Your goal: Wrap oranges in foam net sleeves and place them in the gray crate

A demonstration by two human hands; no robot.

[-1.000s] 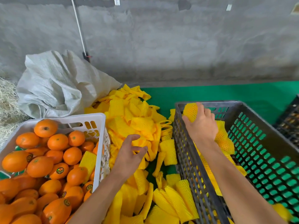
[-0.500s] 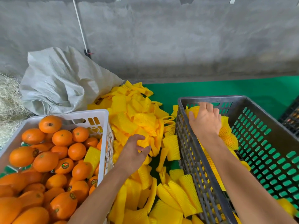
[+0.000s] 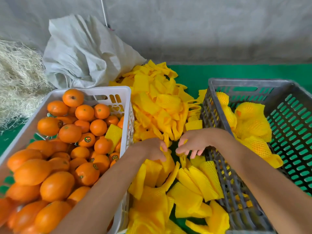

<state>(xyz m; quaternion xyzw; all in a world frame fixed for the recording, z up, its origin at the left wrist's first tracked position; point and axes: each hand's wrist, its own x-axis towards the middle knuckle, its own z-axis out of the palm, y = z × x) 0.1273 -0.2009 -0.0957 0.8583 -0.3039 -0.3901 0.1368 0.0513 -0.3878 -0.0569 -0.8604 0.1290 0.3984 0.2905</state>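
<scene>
Between the white basket [image 3: 94, 92] and the gray crate [image 3: 249, 82], a loose heap of yellow foam net sleeves [image 3: 160, 105] is spread over the green mat [image 3: 236, 71], so that a sleeve can be reached from either side without leaning. Unwrapped oranges [image 3: 70, 133] are piled in the white basket on the left, and several wrapped oranges [image 3: 251, 119] are already lodged against the near wall of the crate on the right.

Both hands are brought together low over the middle of the heap. The left hand [image 3: 152, 149] is curled, and a flattened sleeve seems to be pinched under its fingertips, though the contact is partly hidden by the hand itself. The right hand [image 3: 192, 142] is held just beside it, its fingers loosely bent and spread downward, touching or nearly touching the sleeves; nothing is clearly gripped by it. The posture is judged to serve the opening of one sleeve with two hands before an orange is fetched.

Compared with a second ago, the right hand has been withdrawn from inside the crate, where a wrapped orange was being set down, and carried across the crate wall to the heap. The left hand has been kept over the sleeves but drawn nearer. The head has been tipped downward and forward.
</scene>
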